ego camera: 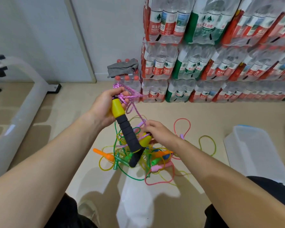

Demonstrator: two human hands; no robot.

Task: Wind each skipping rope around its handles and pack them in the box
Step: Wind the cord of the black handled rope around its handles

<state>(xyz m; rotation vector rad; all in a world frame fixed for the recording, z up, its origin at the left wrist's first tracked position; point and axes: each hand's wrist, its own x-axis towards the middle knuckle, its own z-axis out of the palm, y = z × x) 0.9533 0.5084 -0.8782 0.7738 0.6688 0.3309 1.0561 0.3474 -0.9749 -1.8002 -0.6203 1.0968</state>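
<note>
left hand [105, 107]: fingers curled round the yellow top of a black foam handle [127, 132], which slants down and away from the palm. several turns of purple rope [135, 111] are looped over these fingers, and one strand runs from them down to the right hand [158, 132]. right hand: lower than the left and just beside the black grip, fingers curled over the second handle [146, 141], of which only the yellow end shows; the purple strand meets its fingertips. beneath both hands, on the floor [204, 116]: a tangled heap of thin ropes [120, 176] in green, yellow, pink and orange, with an orange handle [104, 155] at its left edge. to the right of the right hand, well apart: a clear plastic box [253, 148]. beyond the hands, against the wall: stacked packs of water bottles [204, 63], a grey cloth [123, 67] lying on a low pack.
</note>
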